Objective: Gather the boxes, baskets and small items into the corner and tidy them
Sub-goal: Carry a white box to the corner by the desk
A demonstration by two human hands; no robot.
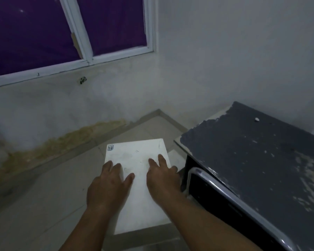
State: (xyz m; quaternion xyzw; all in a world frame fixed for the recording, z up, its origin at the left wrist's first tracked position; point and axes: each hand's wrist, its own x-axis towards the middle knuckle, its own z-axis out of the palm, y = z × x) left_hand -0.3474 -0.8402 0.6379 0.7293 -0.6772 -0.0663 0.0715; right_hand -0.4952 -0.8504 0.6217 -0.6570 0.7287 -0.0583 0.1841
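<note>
White box (137,178) sits on the floor (43,205), just left of the desk (252,160), long axis pointing at the room corner. Left hand (107,185) and right hand (161,180) both flat on the lid, fingers spread, gripping nothing. Corner lies straight ahead; right hand slightly further forward.

Single head-worn wide-angle view, tilted forward and down toward a room corner (159,110). Close above both outstretched forearms and a white box (138,171); window (43,33) upper left, dark table (252,160) along right edge.
</note>
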